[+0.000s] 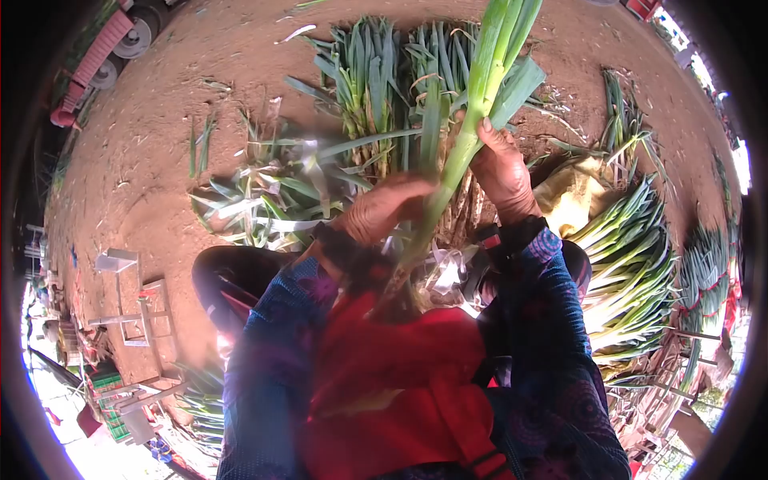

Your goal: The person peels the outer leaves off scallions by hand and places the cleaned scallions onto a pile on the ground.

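Note:
A large green onion stalk [460, 156] slants up and to the right in front of my red apron [400, 376]. My right hand [502, 164] is closed round its upper part, with the thumb across the stem. Beside the lower stem is my left hand [388, 206], blurred by motion; its fingers reach toward the stalk, and their exact grip is unclear. The root end, low near the apron, is blurred too. Loose peeled leaves [276, 200] lie on the ground to the left of my hands.
Upright onion bundles [368, 80] stand on the soil ahead. At the right are a yellow sack [576, 192], a big pile of onions [632, 272] and tied bundles [704, 268]. Metal frames [144, 316] and a green crate [110, 404] are at the left.

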### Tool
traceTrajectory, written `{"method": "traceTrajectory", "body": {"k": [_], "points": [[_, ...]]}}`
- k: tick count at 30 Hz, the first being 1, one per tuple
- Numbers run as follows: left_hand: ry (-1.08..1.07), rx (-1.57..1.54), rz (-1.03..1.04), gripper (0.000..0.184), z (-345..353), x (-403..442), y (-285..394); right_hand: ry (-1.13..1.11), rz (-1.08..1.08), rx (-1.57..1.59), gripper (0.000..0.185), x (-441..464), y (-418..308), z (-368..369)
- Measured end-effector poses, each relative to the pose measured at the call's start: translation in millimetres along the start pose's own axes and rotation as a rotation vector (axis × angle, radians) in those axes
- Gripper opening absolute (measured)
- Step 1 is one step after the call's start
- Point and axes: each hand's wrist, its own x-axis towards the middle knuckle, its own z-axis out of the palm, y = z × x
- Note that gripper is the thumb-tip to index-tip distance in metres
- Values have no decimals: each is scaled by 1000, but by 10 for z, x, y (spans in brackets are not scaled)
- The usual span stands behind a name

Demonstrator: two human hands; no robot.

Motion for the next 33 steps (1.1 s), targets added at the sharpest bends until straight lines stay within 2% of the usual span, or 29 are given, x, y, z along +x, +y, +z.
{"method": "traceTrajectory", "body": {"k": [3,7,10,12,14,16,19,20,22,24,25,27,28,31,33], "points": [[-7,-110,-28,32,28,-53,-108,36,-38,53,46,32,59,23],[-7,-310,-24,32,109,-64,-181,-54,2,196,48,97,124,-44],[11,-293,-44,29,12,36,-328,-128,18,312,53,134,169,-91],[92,145,377,26,-24,124,-458,-151,35,347,54,118,140,-5],[222,259,523,23,-20,226,-526,-94,26,207,60,105,72,128],[392,44,387,21,106,265,-417,-14,7,67,62,118,63,229],[620,432,574,13,157,348,-404,109,-5,-55,53,125,134,270],[640,490,587,12,132,400,-445,240,-70,-38,35,147,195,312],[672,607,608,8,34,535,-619,260,-17,79,29,129,175,239],[713,1077,797,8,-43,631,-675,318,-2,139,24,108,134,271],[727,1315,891,9,-73,659,-666,244,-23,144,25,109,120,253],[519,772,563,10,-94,639,-590,95,-61,155,28,103,92,183],[411,505,400,11,-77,608,-517,-45,-86,171,37,108,95,144],[481,82,100,22,17,476,-304,-228,-135,112,38,107,55,165],[527,-121,61,24,28,408,-266,-296,-160,95,38,88,5,212]]}}
